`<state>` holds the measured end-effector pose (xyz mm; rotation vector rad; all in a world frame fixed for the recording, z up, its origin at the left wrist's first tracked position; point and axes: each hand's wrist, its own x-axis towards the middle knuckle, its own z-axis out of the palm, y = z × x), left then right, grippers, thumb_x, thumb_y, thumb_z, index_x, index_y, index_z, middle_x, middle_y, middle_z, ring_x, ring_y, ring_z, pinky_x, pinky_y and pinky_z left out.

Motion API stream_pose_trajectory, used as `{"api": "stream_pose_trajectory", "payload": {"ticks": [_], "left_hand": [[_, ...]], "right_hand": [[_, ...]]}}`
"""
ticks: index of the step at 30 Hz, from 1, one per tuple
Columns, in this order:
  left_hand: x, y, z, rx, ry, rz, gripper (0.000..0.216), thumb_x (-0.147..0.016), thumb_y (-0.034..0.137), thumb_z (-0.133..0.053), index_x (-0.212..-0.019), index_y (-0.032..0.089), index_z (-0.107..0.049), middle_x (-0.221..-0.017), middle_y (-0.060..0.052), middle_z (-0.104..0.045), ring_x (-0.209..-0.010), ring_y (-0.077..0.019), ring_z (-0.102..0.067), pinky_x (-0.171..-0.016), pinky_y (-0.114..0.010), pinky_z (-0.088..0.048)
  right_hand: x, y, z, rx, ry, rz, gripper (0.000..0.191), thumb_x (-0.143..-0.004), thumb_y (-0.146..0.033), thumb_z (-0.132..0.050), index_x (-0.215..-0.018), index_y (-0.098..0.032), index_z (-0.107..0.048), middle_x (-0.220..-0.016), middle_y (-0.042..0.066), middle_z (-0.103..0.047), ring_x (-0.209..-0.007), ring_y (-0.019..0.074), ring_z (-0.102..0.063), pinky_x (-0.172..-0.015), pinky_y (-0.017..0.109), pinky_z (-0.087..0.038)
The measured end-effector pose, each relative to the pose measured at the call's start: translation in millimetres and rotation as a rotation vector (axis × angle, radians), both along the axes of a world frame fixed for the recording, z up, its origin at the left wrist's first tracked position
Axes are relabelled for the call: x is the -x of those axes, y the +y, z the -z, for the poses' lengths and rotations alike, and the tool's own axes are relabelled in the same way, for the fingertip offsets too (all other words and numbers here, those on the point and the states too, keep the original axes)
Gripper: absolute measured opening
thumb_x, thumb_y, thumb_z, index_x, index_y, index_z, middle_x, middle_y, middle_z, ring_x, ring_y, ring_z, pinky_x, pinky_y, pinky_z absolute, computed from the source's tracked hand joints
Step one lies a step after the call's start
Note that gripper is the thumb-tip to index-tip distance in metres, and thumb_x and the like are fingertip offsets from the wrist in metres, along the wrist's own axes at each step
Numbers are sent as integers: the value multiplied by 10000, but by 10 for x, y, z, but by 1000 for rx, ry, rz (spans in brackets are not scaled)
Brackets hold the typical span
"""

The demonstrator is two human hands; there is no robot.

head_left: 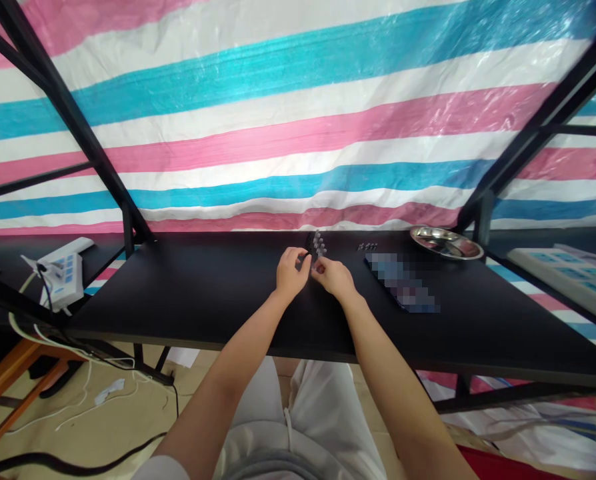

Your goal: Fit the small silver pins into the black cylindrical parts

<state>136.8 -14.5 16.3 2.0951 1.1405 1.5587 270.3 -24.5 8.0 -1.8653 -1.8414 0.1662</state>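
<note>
My left hand [292, 275] and my right hand [335, 277] are close together over the middle of the black table [218, 287]. Between and just beyond them stands a small dark piece with a row of clear, shiny knobs [319, 244], whose kind I cannot make out. The fingers of my left hand curl in beside its lower left, closed around something too small to name. My right thumb and fingertips pinch at its near end, and what they hold is mostly hidden. To the right lie several small shiny pieces [367, 247].
A phone-like slab [403, 283] with a blurred-out surface lies right of my hands. Behind it is a round metal plate [447, 257]. Black frame bars [103, 167] slope up at both sides, before a striped plastic sheet [298, 133]. A power strip [64, 280] with cables sits left.
</note>
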Motion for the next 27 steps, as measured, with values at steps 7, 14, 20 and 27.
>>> {"api": "stream_pose_trajectory", "payload": {"ticks": [7, 14, 20, 27], "left_hand": [[-3, 23, 33, 73, 59, 15, 68, -790, 220, -519, -827, 182, -561, -856, -18, -576, -685, -98, -503, -718, -240, -446], [-5, 58, 47, 102, 0, 22, 68, -781, 234, -536, -802, 174, -559, -840, -11, -579, -653, -85, -507, -684, -228, -438], [-7, 71, 58, 100, -22, 35, 39, -753, 212, -561, -766, 177, -550, -801, 9, -572, -609, -73, -489, -652, -219, -428], [4, 74, 63, 121, 32, 19, 54, -729, 214, -585, -770, 185, -568, -787, 17, -574, -592, -70, -471, -633, -214, -418]], "right_hand": [[-6, 17, 19, -78, 54, -16, 144, -741, -352, -518, -776, -223, -573, -675, 5, -610, -608, 141, -542, -531, 232, -301], [-14, 24, 42, -161, 62, -62, 200, -765, -393, -491, -778, -212, -577, -641, 7, -599, -576, 135, -534, -539, 234, -307], [-23, 20, 56, -222, 67, -112, 234, -778, -406, -474, -725, -200, -571, -593, 5, -569, -528, 123, -501, -517, 226, -297], [-11, 10, 58, -286, 115, -140, 208, -761, -389, -487, -717, -200, -563, -553, -18, -519, -486, 102, -447, -501, 220, -294]]}}
